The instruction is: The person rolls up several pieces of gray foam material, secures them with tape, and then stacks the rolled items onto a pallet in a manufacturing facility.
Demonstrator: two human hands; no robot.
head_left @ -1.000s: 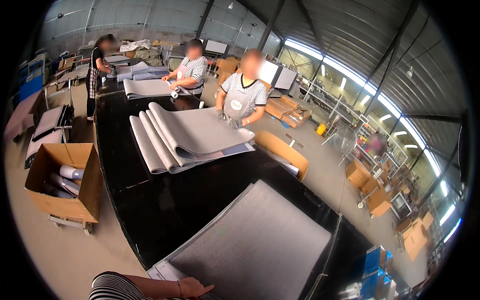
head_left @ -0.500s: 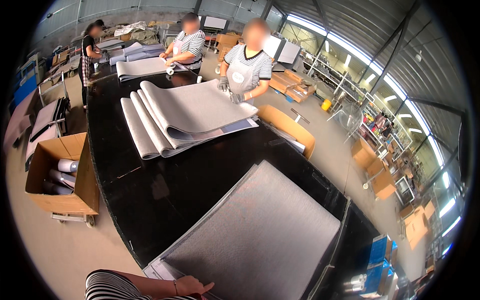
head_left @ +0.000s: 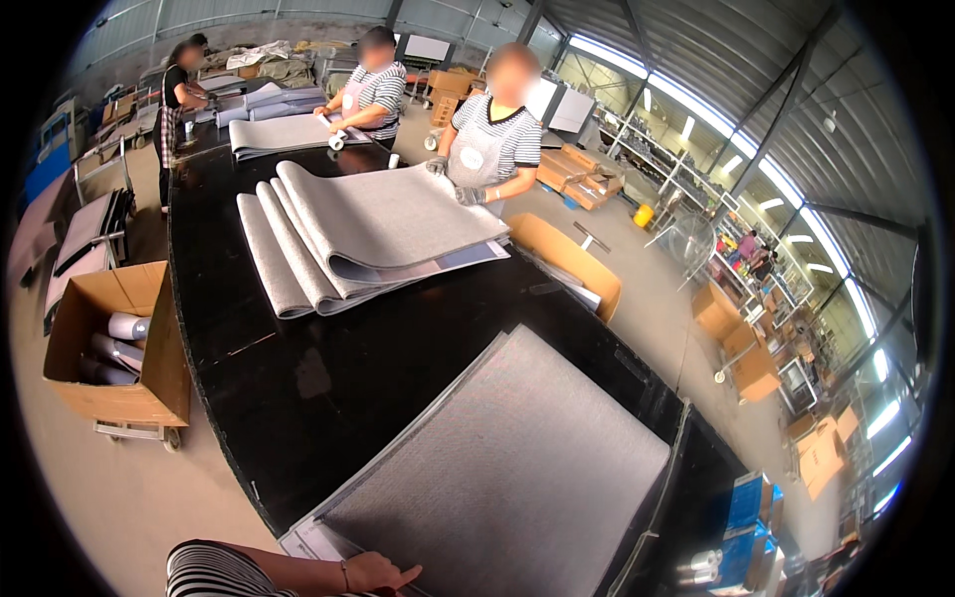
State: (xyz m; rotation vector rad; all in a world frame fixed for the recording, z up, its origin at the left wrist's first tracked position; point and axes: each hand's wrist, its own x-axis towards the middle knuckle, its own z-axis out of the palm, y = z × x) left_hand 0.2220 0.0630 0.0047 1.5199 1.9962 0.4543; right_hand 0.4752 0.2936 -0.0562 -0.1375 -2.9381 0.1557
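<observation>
Left hand (head_left: 381, 574) rests flat, fingers extended together, on the near corner of the grey sheet stack (head_left: 507, 468) lying just ahead on the black counter (head_left: 298, 368). Right hand not visible. Risk: 1-handed pressure could skew the stack's aligned edges.

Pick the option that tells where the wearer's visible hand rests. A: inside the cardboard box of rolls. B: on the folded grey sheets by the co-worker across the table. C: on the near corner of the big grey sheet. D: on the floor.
C: the left hand, on a striped-sleeved arm coming in from the bottom edge, lies at the near corner of the grey sheet on the black table.
</observation>
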